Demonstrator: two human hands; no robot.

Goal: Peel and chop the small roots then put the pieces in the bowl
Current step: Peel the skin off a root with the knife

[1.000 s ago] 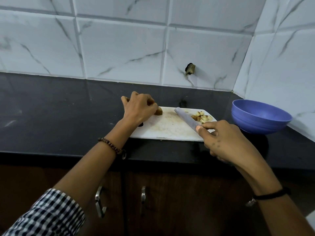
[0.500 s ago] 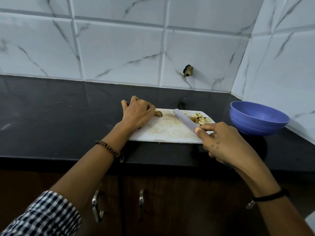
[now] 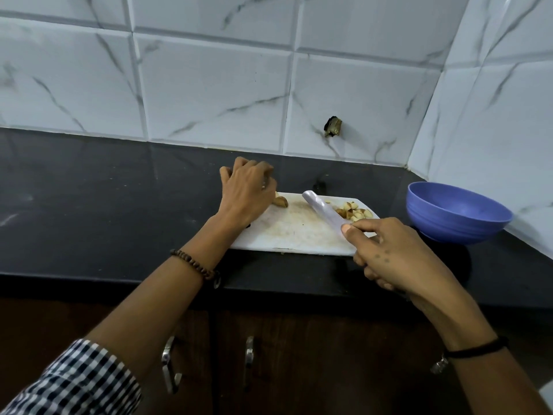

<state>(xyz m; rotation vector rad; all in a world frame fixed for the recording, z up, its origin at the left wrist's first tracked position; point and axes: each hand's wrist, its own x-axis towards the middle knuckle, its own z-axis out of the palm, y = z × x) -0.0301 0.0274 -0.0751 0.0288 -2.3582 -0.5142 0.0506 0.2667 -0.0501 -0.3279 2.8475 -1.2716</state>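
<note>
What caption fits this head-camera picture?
Right hand holds knife over cutting board; left hand steadies a root.

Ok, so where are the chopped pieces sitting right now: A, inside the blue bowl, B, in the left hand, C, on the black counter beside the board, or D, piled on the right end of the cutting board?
D: the chopped pieces lie in a small pile on the right end of the cutting board, just past the knife, while the blue bowl shows no pieces inside.
</note>
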